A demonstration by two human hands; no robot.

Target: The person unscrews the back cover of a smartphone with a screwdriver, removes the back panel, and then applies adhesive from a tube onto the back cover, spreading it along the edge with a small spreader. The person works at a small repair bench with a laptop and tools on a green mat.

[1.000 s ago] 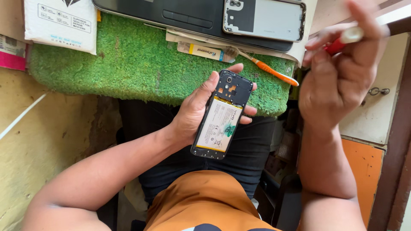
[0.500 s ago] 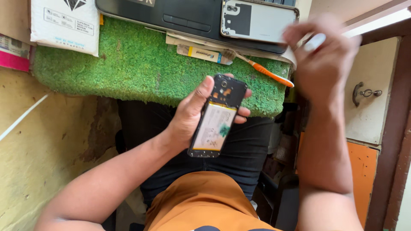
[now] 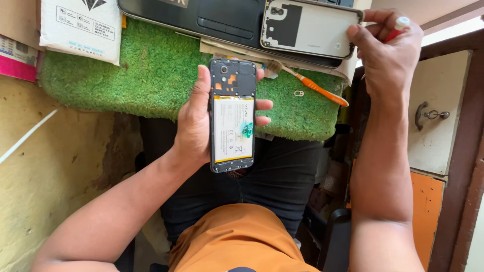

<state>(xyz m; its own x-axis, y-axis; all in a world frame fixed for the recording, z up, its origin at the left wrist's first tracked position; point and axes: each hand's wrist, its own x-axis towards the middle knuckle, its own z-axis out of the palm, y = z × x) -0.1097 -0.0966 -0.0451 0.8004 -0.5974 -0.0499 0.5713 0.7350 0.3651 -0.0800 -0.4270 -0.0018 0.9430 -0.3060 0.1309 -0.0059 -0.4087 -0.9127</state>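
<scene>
Left hand: the left hand (image 3: 194,118) is closed round an opened phone (image 3: 232,115), thumb on the near long edge, fingertips (image 3: 263,106) wrapped over the far one.
Phone: it is held near frame centre, back cover off, over the person's lap and the front edge of the green mat (image 3: 146,75). A white battery (image 3: 232,128) is exposed in the lower part, with a dark camera section toward 12 o'clock.
Right hand: the right hand (image 3: 388,55) is seen at 2 o'clock, closed on a red-handled tool with a white cap (image 3: 398,27); thumb and fingers also touch the right end of a detached back cover (image 3: 307,27).
Back cover: pale inner face up, it is laid on a dark flat device (image 3: 201,15) at 12 o'clock.
Mat items: an orange toothbrush (image 3: 307,84) is lying at 1 o'clock from the phone, with a small metal piece (image 3: 298,93) just beside it.
Surroundings: a white package (image 3: 80,27) is resting at 10 o'clock on the mat corner.
</scene>
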